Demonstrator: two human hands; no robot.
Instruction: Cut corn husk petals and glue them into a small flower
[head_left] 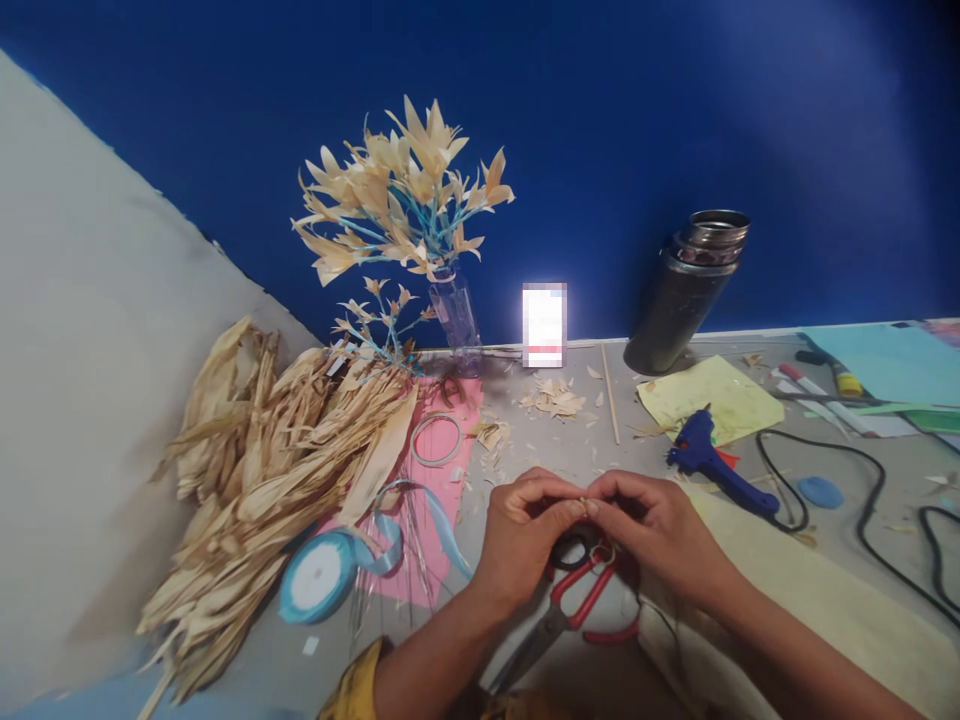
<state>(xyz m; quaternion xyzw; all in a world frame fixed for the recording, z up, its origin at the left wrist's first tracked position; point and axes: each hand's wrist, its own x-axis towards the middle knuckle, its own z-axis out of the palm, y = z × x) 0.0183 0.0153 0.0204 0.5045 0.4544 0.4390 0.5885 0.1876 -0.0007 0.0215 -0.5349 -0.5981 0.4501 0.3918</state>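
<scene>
My left hand and my right hand meet at the fingertips above the table's near side. Both are closed in a pinch around something tiny and pale yellowish, too small to name. Below them lie red-handled scissors, blades pointing toward the lower left. A black ring-shaped roll sits under my fingers, partly hidden by them. To the left are a roll of light blue ribbon, its loose end curling right, and several thin wires on a pink sheet.
Dried corn husks are heaped on the left. Husk flowers stand in a clear bottle by the blue wall. Further right are a dark flask, a blue glue gun with a black cord, yellow paper and husk scraps.
</scene>
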